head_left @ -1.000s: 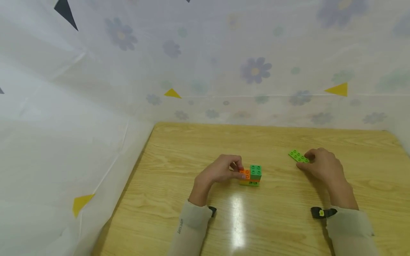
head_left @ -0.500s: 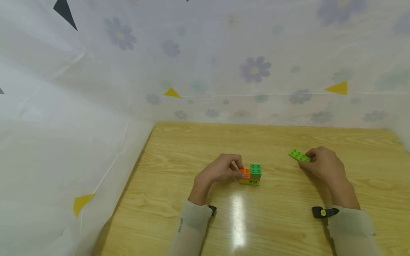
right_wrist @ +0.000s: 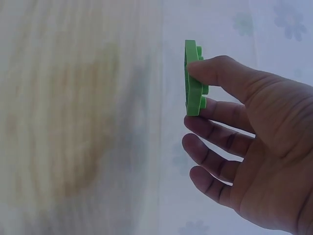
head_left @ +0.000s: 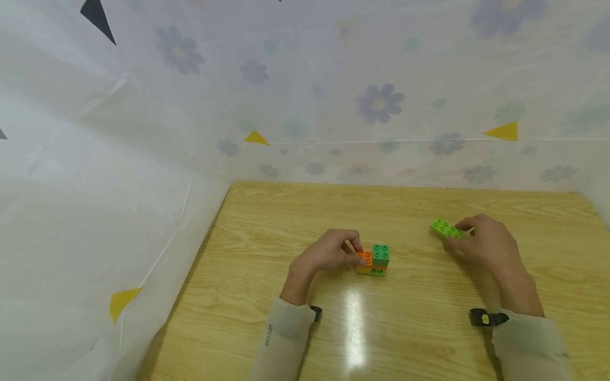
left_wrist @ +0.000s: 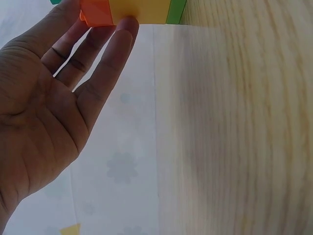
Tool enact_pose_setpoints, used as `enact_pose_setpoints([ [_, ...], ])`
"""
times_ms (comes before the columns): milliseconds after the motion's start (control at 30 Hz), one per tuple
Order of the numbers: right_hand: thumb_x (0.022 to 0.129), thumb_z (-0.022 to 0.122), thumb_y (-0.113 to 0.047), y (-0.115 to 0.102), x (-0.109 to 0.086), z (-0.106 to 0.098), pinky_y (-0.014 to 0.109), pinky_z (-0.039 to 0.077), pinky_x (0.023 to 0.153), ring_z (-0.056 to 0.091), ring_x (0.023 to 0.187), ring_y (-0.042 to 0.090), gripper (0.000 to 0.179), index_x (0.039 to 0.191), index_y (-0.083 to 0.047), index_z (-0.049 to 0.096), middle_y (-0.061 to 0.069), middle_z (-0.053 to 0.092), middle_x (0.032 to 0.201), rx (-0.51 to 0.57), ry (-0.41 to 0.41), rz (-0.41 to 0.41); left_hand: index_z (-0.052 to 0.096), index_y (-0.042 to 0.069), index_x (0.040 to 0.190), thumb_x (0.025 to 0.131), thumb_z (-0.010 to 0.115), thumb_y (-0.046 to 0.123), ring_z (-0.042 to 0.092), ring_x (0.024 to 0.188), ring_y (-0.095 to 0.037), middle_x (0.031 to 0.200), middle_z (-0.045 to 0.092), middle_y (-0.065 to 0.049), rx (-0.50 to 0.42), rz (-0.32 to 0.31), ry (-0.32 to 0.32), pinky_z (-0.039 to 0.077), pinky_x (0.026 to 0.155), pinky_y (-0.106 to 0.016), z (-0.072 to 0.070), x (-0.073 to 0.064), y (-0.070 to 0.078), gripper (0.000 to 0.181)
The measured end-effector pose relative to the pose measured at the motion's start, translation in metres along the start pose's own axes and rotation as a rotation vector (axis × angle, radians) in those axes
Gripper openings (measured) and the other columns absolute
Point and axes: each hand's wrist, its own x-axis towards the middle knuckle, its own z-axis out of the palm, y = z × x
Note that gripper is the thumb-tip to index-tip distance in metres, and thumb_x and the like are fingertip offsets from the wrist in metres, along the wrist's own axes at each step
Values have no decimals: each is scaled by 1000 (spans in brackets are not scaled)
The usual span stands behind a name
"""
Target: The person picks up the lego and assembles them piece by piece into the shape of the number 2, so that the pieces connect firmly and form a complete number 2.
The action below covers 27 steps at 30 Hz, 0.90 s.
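Note:
My left hand (head_left: 329, 251) pinches the left end of a small stack of toy building bricks. The stack has an orange brick (head_left: 367, 256) with a green brick (head_left: 380, 255) on its right half, and under them a yellow brick (left_wrist: 139, 11) and a light green base (head_left: 378, 273). In the left wrist view the fingertips touch the orange and yellow sides. Further right, my right hand (head_left: 488, 246) holds a flat lime-green studded brick (head_left: 442, 228) between thumb and fingers. The right wrist view has this brick (right_wrist: 193, 93) raised off the table, studs towards the palm.
Both hands work over a wood-grain table (head_left: 405, 317). A white plastic sheet with flowers (head_left: 305, 106) stands behind the table's far edge, and more sheeting (head_left: 95, 211) rises along the left side. Each wrist wears a black strap (head_left: 488, 318).
My right hand has lifted the lime-green brick and shifted slightly away and to the right with it. The left hand and the brick stack have stayed in place.

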Motion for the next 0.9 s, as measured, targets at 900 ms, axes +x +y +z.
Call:
enact_pose_setpoints([
  [900, 93, 83, -30, -58, -24, -28, 58, 51, 70, 62, 104, 43, 41, 121, -2, 74, 22, 65, 125, 53, 107, -181, 66, 20, 97, 95, 82, 20, 71, 99, -8, 109, 70, 9, 42, 61, 9, 58, 79, -24, 2, 4, -2, 16],
])
